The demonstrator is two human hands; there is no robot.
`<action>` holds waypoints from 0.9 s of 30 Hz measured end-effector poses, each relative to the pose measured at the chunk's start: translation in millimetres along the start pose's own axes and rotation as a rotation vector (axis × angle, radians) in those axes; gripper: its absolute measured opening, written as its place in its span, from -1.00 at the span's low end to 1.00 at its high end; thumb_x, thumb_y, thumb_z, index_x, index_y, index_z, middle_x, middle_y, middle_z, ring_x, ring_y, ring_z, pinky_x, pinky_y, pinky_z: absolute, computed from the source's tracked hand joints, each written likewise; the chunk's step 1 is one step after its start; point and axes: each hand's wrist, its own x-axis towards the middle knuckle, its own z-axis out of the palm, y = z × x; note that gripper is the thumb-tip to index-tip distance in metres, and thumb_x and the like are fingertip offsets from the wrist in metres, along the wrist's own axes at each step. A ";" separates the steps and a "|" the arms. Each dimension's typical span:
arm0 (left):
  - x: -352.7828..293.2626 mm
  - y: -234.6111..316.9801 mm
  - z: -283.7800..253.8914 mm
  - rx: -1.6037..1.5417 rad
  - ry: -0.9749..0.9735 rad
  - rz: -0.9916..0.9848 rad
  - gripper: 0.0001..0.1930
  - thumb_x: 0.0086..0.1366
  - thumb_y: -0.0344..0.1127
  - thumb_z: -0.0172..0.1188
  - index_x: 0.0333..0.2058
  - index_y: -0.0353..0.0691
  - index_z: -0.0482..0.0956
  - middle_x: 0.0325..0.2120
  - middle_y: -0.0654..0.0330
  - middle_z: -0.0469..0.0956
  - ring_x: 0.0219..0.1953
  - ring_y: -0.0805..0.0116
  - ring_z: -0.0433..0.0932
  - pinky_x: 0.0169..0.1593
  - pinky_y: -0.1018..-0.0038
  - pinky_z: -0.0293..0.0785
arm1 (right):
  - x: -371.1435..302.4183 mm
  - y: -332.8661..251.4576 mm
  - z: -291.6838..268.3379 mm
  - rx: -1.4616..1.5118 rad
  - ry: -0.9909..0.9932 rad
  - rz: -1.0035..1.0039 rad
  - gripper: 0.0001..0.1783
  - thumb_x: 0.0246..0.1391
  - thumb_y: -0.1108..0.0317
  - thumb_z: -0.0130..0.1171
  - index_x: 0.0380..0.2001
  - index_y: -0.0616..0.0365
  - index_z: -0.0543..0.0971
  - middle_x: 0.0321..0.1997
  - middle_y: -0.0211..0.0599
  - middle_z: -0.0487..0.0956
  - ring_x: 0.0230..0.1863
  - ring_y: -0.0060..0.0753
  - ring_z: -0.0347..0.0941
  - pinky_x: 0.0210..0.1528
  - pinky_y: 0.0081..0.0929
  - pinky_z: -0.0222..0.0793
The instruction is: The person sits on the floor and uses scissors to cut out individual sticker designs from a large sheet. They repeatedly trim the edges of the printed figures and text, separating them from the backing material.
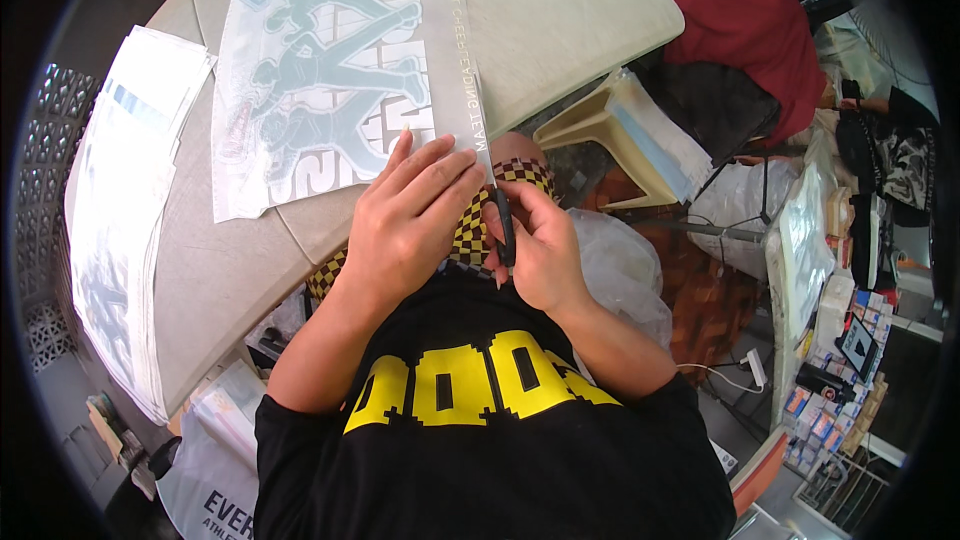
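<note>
With 12 o'clock straight ahead of the person, the sheet (340, 70), clear film with pale figures on it, lies on the tabletop (570, 20) from about 10 to 12 o'clock of the right hand (537, 245), its near right corner coming right up to the two hands. The right hand's fingers are clamped around the black handle of a cutter (506, 230); whether this is scissors or a knife I cannot tell, as the hand hides part of it. The cutter's long axis runs from 6 o'clock to nearly 12, leaning a touch toward 11, its thin pale blade up against the sheet's right margin. That is the relation that matters: blade and margin lie almost in line, the margin also running toward a little short of 12, with the handle at its near end. The left hand (412, 202) is at 10 o'clock of the right, just beside it, and is the nearer to the printed figures; its fingers, close together and slightly fanned, lie over the near right corner and point toward 1 o'clock. Its thumb is hidden, so I cannot tell whether it pinches the film from below. A stack (125, 230) of similar sheets lies well apart, toward 9 o'clock of the left hand.
</note>
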 end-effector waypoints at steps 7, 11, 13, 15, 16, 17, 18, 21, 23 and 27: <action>-1.5 6.2 -6.5 -0.016 -0.001 -0.008 -0.71 0.07 -0.63 0.26 -0.19 -0.31 0.70 -0.14 0.06 0.68 0.04 0.07 0.65 0.28 0.07 0.44 | 9.7 -7.6 3.6 -0.042 0.005 -0.017 -0.73 0.37 0.41 0.07 0.04 0.35 0.50 -0.39 -0.40 0.60 -0.58 -0.67 0.45 -0.57 -0.65 0.35; -2.3 9.1 -10.0 -0.019 0.006 0.001 -0.71 0.06 -0.63 0.26 -0.20 -0.32 0.70 -0.14 0.05 0.68 0.04 0.05 0.65 0.27 0.06 0.45 | 19.4 -11.0 5.8 -0.100 0.023 -0.041 -0.73 0.37 0.43 0.06 0.04 0.36 0.50 -0.39 -0.38 0.60 -0.58 -0.66 0.46 -0.56 -0.63 0.36; -2.7 9.5 -10.6 -0.020 0.011 0.001 -0.71 0.06 -0.64 0.26 -0.19 -0.32 0.70 -0.15 0.04 0.68 0.04 0.05 0.65 0.27 0.06 0.45 | 19.8 -13.2 6.6 -0.086 0.025 -0.019 -0.73 0.36 0.43 0.07 0.04 0.35 0.50 -0.42 -0.37 0.60 -0.58 -0.65 0.47 -0.56 -0.61 0.36; -2.4 11.5 -12.1 -0.027 0.004 -0.004 -0.71 0.06 -0.64 0.26 -0.19 -0.33 0.71 -0.15 0.04 0.68 0.04 0.04 0.65 0.27 0.06 0.45 | 21.2 -12.4 6.2 -0.095 0.035 -0.050 -0.71 0.35 0.43 0.08 0.06 0.35 0.49 -0.45 -0.36 0.60 -0.59 -0.63 0.47 -0.56 -0.59 0.37; -2.7 12.4 -12.8 -0.031 0.000 -0.006 -0.71 0.06 -0.65 0.26 -0.19 -0.33 0.71 -0.15 0.04 0.68 0.04 0.04 0.65 0.27 0.06 0.45 | 24.9 -10.5 5.4 -0.111 0.042 -0.091 -0.70 0.34 0.43 0.08 0.07 0.35 0.49 -0.46 -0.35 0.60 -0.59 -0.63 0.48 -0.56 -0.58 0.37; -4.1 13.2 -13.1 -0.033 0.003 0.007 -0.68 0.03 -0.60 0.26 -0.17 -0.32 0.70 -0.13 0.06 0.67 0.05 0.04 0.64 0.26 0.03 0.44 | 28.4 -10.3 5.3 -0.128 0.052 -0.133 -0.69 0.34 0.43 0.09 0.08 0.34 0.48 -0.48 -0.35 0.60 -0.59 -0.62 0.48 -0.56 -0.57 0.37; -6.2 14.2 -13.2 -0.036 0.006 0.021 -0.65 0.01 -0.55 0.26 -0.15 -0.31 0.69 -0.12 0.07 0.65 0.06 0.04 0.63 0.26 0.01 0.44 | 31.4 -13.1 6.8 -0.129 0.058 -0.149 -0.67 0.33 0.43 0.09 0.10 0.34 0.48 -0.48 -0.34 0.60 -0.59 -0.62 0.48 -0.55 -0.56 0.37; -9.4 16.4 -15.7 -0.033 0.011 0.040 -0.61 -0.03 -0.51 0.26 -0.13 -0.32 0.68 -0.10 0.08 0.64 0.06 0.03 0.62 0.25 -0.01 0.43 | 39.8 -20.0 8.9 -0.131 0.061 -0.175 -0.63 0.32 0.43 0.11 0.15 0.32 0.47 -0.49 -0.31 0.60 -0.59 -0.62 0.47 -0.54 -0.56 0.36; -8.7 18.6 -18.7 -0.031 0.016 0.035 -0.65 0.00 -0.56 0.26 -0.15 -0.32 0.69 -0.12 0.06 0.65 0.05 0.01 0.63 0.25 0.00 0.45 | 44.4 -16.0 5.0 -0.132 0.042 -0.161 -0.60 0.31 0.43 0.10 0.17 0.31 0.47 -0.49 -0.30 0.61 -0.60 -0.63 0.46 -0.55 -0.56 0.34; -3.8 25.1 -26.0 -0.037 0.027 0.017 -0.71 0.07 -0.66 0.26 -0.20 -0.33 0.71 -0.17 0.03 0.68 0.02 -0.01 0.66 0.24 0.03 0.48 | 48.7 -11.2 3.9 -0.169 0.072 -0.204 -0.58 0.29 0.42 0.11 0.19 0.29 0.48 -0.51 -0.32 0.60 -0.57 -0.64 0.46 -0.53 -0.55 0.32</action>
